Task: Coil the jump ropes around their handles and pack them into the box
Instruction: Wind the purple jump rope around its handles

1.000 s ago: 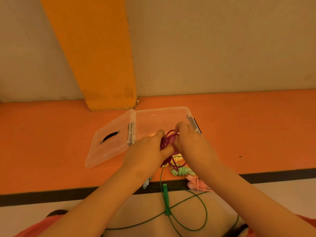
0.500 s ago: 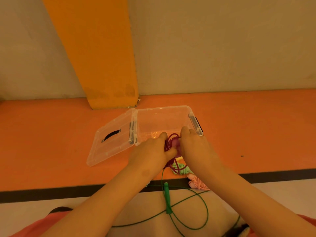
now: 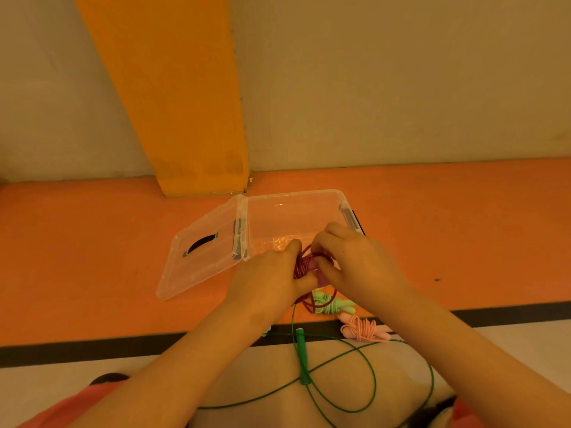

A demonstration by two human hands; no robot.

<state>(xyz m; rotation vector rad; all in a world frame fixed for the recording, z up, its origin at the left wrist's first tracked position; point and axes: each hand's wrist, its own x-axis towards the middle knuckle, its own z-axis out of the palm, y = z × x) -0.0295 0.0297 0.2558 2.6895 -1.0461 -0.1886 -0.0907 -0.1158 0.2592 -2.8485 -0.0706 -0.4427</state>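
Wall (image 3: pixel 401 72), beige and plain, fills the upper half of the view, with a broad orange pillar (image 3: pixel 173 88) slanting down across it to meet the orange floor (image 3: pixel 77 257). Nearer the person a black stripe (image 3: pixel 92 347) borders that orange band, and pale floor (image 3: pixel 46 381) lies on the near side of the stripe.

A clear plastic box (image 3: pixel 293 199) sits open on the orange floor just in front of the pillar. Its lid (image 3: pixel 197 264) is swung out flat to the left, still joined along the box's left edge, and a dark latch (image 3: pixel 355 217) shows on the right wall.

Both forearms reach in from the bottom. The left hand (image 3: pixel 265 279) and the right hand (image 3: pixel 358 264) meet at the box's near wall, fingers curled, and both grip one magenta jump rope (image 3: pixel 304 264). Its cord is wound in loops about the handles, and a few strands hang down below the hands. Whether the bundle touches the box I cannot tell.

A green jump rope (image 3: pixel 302 353) lies loose by the person's lap, one handle across the black stripe and its thin cord sprawled in wide loops.

Two coiled bundles lie just below the right wrist: a pink jump rope (image 3: pixel 364 330) on the stripe and a mint-green jump rope (image 3: pixel 330 304) beside it on the orange floor, both outside the box.
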